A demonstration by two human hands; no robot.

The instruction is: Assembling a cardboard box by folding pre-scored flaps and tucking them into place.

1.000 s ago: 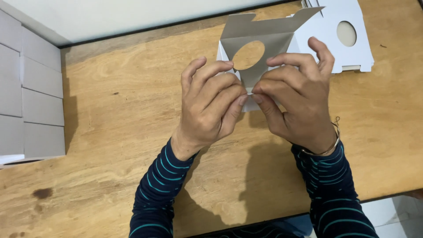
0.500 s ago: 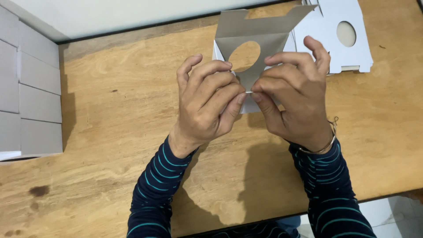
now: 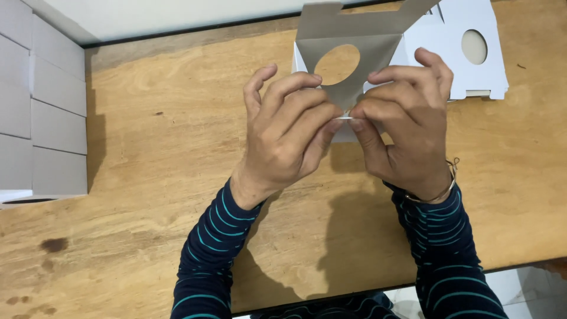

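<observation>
Two forearms in dark navy sleeves with thin teal stripes are seen entering over the near edge of the wooden worktop (image 3: 147, 236). A thin metal bangle (image 3: 440, 192) is worn on the right wrist.

The left hand (image 3: 289, 133) is raised above the middle of the worktop, its fingers curled and its fingertips pinched on the lower point of a grey-brown folded cardboard blank with a round cut-out hole (image 3: 348, 50). The right hand (image 3: 404, 127) is set just beside it, thumb and fingers likewise closed on the same lower point of the blank, so that the two hands meet at the fold. The blank is held tilted, its grey-brown inner face turned towards the camera, its panels spreading upward and outward from the grip towards the far edge of the worktop; bare wood is seen through the hole.

Beyond the hands, near the far right corner, a white flat cardboard blank with a round hole (image 3: 478, 53) is lying on the worktop, partly covered by the held piece. Whether more than one blank lies there cannot be told.

Along the left edge, a stack of white folded cardboard boxes (image 3: 41, 112) is standing, well apart from both hands. Dark stains (image 3: 54, 244) are noted near the near left corner.
</observation>
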